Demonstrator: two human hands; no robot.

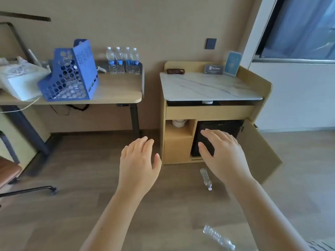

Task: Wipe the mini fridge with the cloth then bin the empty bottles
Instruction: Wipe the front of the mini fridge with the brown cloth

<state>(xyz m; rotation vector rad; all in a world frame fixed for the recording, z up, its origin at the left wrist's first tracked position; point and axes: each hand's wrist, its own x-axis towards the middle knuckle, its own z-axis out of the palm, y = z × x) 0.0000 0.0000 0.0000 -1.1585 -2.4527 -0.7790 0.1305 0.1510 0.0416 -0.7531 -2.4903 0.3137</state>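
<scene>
A black mini fridge (223,126) stands in the lower right bay of a wooden cabinet (178,150) whose door (259,151) hangs open to the right. Two empty clear bottles lie on the floor: one (205,178) just in front of the cabinet, another (218,237) near the bottom edge. My left hand (139,163) hovers open over the floor, left of the cabinet. My right hand (223,153) is stretched out open in front of the fridge and holds nothing. No cloth is visible.
A desk (116,87) at the left carries a blue perforated basket (70,73), several full water bottles (123,59) and white bags (20,77). The cabinet's marble top (208,86) holds cards and a dark case. An office chair base (32,190) stands at the lower left.
</scene>
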